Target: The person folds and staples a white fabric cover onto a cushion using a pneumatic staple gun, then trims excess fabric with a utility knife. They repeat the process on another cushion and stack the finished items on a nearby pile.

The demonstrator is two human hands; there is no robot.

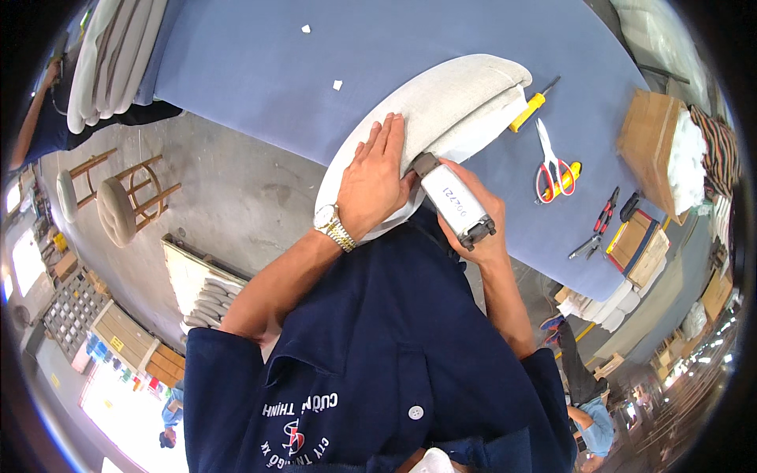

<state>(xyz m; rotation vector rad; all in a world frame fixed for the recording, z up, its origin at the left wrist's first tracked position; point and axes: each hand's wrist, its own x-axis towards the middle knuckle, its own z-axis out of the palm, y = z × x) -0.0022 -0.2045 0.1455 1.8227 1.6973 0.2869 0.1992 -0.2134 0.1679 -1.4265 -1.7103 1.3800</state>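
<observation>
A curved cushion (pixel 445 98) covered in light grey fabric lies across the near edge of the blue table. My left hand (pixel 373 185) rests flat on its upper side, fingers stretched out, with a watch on the wrist. In my right hand (pixel 485 206) is a white and dark grey staple gun (pixel 451 197), my fingers closed around its body. Its dark front end is at the cushion's near edge, close to my left thumb; whether it touches the fabric I cannot tell. White lining (pixel 481 135) shows along the cushion's near side.
Right of the cushion lie a yellow-handled screwdriver (pixel 528 112), red-and-white scissors (pixel 554 167) over a yellow cutter (pixel 566 181), and red-handled pliers (pixel 597 225). A cardboard box (pixel 646 142) stands at the right. Stacked cushions (pixel 118 63) are at far left, with stools (pixel 118 206) below.
</observation>
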